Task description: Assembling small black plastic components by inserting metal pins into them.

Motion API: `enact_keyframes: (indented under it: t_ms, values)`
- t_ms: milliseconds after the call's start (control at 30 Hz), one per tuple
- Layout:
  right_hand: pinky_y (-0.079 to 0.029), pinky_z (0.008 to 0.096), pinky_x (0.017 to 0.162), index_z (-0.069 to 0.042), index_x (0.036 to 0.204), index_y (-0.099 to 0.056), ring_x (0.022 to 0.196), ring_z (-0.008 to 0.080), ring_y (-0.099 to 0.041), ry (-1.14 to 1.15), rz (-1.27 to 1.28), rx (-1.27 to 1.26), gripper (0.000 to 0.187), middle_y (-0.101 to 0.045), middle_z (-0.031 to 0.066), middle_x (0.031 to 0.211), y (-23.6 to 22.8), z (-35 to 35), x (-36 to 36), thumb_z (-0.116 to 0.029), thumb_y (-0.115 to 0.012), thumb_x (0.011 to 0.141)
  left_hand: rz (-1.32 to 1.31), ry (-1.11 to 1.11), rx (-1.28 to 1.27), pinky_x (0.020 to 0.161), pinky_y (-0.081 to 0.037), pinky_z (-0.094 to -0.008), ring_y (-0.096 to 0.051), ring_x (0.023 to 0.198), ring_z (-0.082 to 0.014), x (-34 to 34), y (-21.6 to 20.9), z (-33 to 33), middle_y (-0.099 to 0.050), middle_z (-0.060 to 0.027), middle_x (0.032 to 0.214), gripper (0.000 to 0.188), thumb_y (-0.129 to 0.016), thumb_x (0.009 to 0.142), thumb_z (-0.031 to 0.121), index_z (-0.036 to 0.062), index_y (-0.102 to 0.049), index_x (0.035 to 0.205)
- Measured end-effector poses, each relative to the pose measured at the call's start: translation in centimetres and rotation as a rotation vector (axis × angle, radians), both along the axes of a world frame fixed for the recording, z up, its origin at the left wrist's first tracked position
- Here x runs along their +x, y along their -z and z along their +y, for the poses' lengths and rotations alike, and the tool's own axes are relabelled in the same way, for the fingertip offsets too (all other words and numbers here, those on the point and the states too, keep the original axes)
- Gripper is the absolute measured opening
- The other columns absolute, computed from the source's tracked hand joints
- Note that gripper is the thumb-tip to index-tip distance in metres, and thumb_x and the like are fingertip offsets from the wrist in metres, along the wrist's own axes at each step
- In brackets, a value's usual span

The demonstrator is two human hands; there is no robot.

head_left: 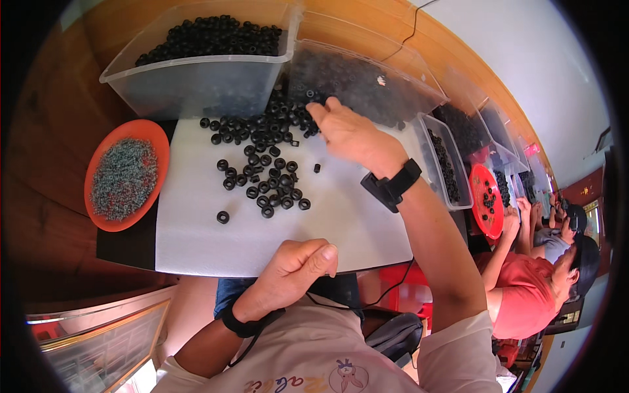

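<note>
Black ring-shaped pieces [278, 183], like thick beads with wide holes, lie loose on a white foam sheet [203, 252]. They bunch into a denser pile [272, 124] toward the far side. My right hand [350, 134] reaches to that pile's right edge, palm down with bent fingers. Its fingertips are partly hidden, so whether they grip a piece does not show. Near the sheet's front edge my left hand [295, 268] is closed, thumb pressed on top of the curled fingers. Whatever it may hold is covered.
Clear plastic bins [196, 78] of black pieces line the far side. Left of the sheet sits an orange plate [164, 154] of small grey-green bits. A narrow clear tray [462, 196] and a red plate [483, 223] stand right. Other people [531, 281] work there. A cable [386, 295] hangs near my lap.
</note>
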State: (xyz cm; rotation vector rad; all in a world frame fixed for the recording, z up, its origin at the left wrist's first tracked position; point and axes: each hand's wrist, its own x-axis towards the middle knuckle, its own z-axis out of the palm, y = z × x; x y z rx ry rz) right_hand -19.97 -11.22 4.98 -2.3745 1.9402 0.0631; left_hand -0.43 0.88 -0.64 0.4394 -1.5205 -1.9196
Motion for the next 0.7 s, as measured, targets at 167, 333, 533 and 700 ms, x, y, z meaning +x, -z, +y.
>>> enact_keyframes:
  t_ms: [167, 333, 533, 700]
  values:
    - [-0.045, 0.0403, 0.076, -0.003, 0.126, -0.044, 0.093, 0.0354, -0.053, -0.167, -0.183, 0.119, 0.050, -0.047, 0.0177, 0.102, 0.5, 0.5, 1.2, 0.005, -0.055, 0.078, 0.029, -0.030, -0.070, 0.056, -0.037, -0.0249, -0.041, 0.058, -0.0098, 0.1, 0.2, -0.1, -0.047, -0.0026, 0.061, 0.039, -0.041, 0.100, 0.026, 0.0004, -0.053, 0.073]
    - [-0.046, 0.0403, 0.076, -0.001, 0.110, -0.054, 0.090, 0.0361, -0.056, -0.336, -0.285, 0.092, 0.034, -0.048, 0.0175, 0.102, 0.1, 0.9, -0.2, 0.004, -0.056, 0.076, -0.028, 0.014, -0.060, 0.053, -0.036, -0.0258, -0.039, 0.055, -0.0098, 0.1, 0.4, -0.5, -0.046, -0.0029, 0.059, 0.038, -0.043, 0.100, 0.026, 0.0004, -0.054, 0.073]
    - [-0.047, 0.0409, 0.073, -0.002, 0.106, -0.055, 0.087, 0.0349, -0.057, -0.264, -0.232, -0.018, 0.034, -0.050, 0.0160, 0.102, -0.6, 1.9, -0.9, 0.005, -0.055, 0.074, -0.019, -0.005, -0.074, 0.054, -0.038, -0.0257, -0.041, 0.055, -0.0100, 0.0, 0.2, -0.4, -0.047, -0.0032, 0.060, 0.039, -0.044, 0.099, 0.026, 0.0002, -0.055, 0.073]
    - [-0.048, 0.0425, 0.071, -0.002, 0.097, -0.054, 0.086, 0.0345, -0.057, -0.318, -0.202, -0.001, 0.024, -0.053, 0.0149, 0.094, -0.2, 2.5, -1.0, 0.005, -0.054, 0.074, -0.013, -0.015, -0.076, 0.056, -0.040, -0.0252, -0.044, 0.057, -0.0104, 0.1, 0.1, -0.3, -0.051, -0.0033, 0.062, 0.039, -0.043, 0.100, 0.026, -0.0003, -0.054, 0.073]
